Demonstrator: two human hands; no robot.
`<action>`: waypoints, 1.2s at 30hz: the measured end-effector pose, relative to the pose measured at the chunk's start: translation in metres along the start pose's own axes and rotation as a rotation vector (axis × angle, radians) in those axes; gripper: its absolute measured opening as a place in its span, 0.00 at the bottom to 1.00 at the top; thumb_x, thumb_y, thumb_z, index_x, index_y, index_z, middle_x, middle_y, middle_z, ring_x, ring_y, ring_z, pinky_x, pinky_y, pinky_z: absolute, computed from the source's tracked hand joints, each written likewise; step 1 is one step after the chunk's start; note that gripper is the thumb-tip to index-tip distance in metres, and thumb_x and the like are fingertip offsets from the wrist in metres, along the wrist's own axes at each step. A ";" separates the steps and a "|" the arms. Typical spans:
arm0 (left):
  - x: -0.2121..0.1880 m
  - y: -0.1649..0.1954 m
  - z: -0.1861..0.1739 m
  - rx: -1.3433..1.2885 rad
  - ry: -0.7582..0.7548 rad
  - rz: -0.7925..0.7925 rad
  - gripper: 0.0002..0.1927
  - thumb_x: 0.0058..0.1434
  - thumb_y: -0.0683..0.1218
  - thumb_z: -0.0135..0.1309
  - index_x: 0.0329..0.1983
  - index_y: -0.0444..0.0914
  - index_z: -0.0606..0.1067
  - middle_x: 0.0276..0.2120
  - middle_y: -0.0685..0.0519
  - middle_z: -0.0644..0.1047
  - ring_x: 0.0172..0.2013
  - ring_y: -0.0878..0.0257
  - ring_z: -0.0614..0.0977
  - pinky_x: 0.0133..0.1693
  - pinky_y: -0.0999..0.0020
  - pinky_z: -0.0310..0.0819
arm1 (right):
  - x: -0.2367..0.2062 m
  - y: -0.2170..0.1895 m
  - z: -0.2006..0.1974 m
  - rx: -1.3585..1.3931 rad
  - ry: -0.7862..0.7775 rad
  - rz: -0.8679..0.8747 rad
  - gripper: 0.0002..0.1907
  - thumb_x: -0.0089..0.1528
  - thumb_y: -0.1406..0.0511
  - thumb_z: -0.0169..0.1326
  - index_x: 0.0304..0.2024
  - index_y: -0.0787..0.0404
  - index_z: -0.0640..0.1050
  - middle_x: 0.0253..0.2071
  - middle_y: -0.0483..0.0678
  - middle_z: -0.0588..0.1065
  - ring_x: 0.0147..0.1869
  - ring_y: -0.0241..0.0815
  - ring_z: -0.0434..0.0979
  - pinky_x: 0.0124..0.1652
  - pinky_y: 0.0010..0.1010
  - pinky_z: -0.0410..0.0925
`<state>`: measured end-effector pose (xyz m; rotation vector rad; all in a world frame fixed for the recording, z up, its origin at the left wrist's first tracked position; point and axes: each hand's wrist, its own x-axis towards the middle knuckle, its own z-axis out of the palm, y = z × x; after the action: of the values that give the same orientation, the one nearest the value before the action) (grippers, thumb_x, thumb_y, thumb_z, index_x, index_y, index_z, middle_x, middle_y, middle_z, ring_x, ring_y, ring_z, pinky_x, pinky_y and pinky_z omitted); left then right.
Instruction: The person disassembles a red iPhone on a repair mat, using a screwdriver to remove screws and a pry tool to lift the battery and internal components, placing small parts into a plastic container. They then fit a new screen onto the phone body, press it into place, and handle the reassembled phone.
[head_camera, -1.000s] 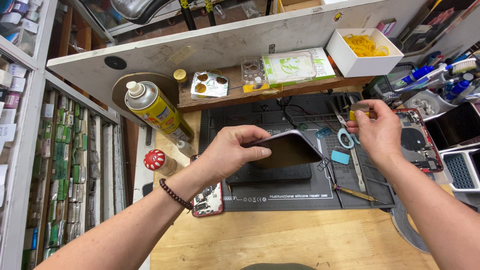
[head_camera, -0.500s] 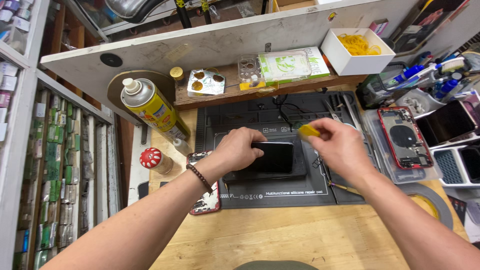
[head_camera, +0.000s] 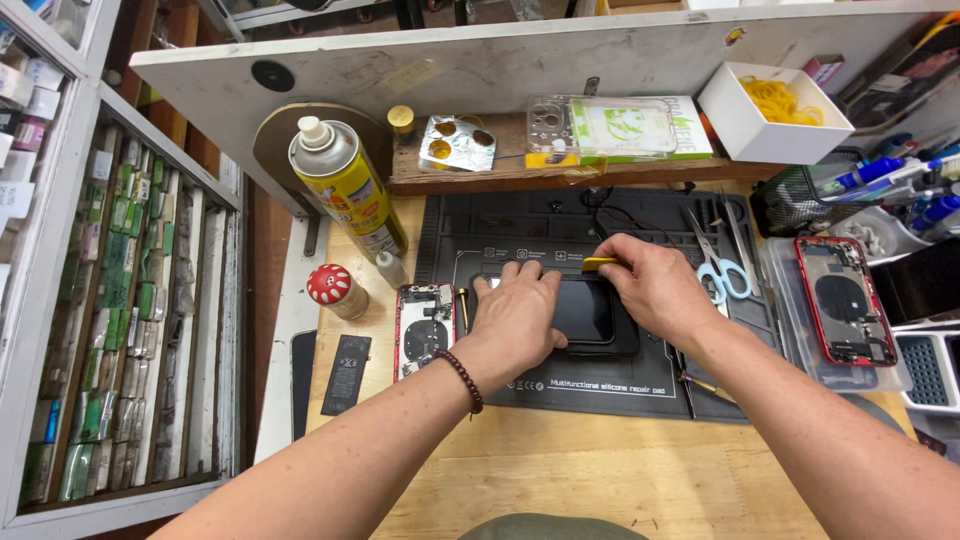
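Pressing down on the left part of a dark phone screen (head_camera: 590, 312), the left hand (head_camera: 520, 315) lay flat with its fingers spread apart, gripping nothing. A second earlier that screen had been lifted and bowed under the same hand; now it rested level on the black silicone repair mat (head_camera: 600, 385) in the middle of the worktop (head_camera: 560, 470). Meanwhile the right hand (head_camera: 655, 285) had come in from the right side of the mat, where it had hovered near the blue-handled scissors (head_camera: 718, 272). Its fingers were pinched together on a small yellow pry pick (head_camera: 598, 264), whose tip met the far edge of the screen. Judging by that, the work had passed from handling the panel in the air to working along its edge while it was held still.

Left of the mat lay an opened red phone body (head_camera: 424, 328), with a flat black battery (head_camera: 346, 373) further left and a red spotted cap (head_camera: 330, 285) beyond it. A yellow spray can (head_camera: 348, 190) stood at the far left. On the right, a second red phone housing (head_camera: 845, 300) sat in a clear tray (head_camera: 790, 340).
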<state>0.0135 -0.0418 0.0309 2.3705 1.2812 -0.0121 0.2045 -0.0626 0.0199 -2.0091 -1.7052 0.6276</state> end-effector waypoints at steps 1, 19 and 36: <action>0.001 0.001 -0.001 -0.001 -0.014 -0.004 0.35 0.46 0.52 0.72 0.56 0.39 0.73 0.54 0.50 0.72 0.61 0.51 0.69 0.58 0.33 0.60 | 0.000 0.000 0.000 0.010 -0.007 -0.002 0.10 0.64 0.62 0.55 0.47 0.56 0.80 0.37 0.53 0.81 0.41 0.53 0.83 0.42 0.40 0.72; 0.003 0.001 -0.008 0.010 -0.089 0.001 0.32 0.49 0.53 0.72 0.55 0.38 0.74 0.54 0.49 0.72 0.61 0.52 0.69 0.58 0.36 0.63 | -0.002 -0.006 -0.002 -0.048 -0.046 -0.049 0.10 0.65 0.62 0.53 0.48 0.56 0.77 0.38 0.54 0.81 0.43 0.56 0.81 0.42 0.43 0.72; 0.008 -0.007 0.001 0.032 -0.071 0.032 0.35 0.47 0.54 0.72 0.56 0.38 0.73 0.55 0.48 0.71 0.61 0.50 0.68 0.56 0.34 0.64 | 0.000 0.018 0.030 0.028 0.151 -0.115 0.09 0.63 0.63 0.57 0.46 0.56 0.79 0.36 0.56 0.80 0.42 0.58 0.80 0.41 0.45 0.71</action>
<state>0.0124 -0.0319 0.0256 2.3946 1.2182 -0.1065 0.2007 -0.0648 -0.0149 -1.8729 -1.6975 0.4466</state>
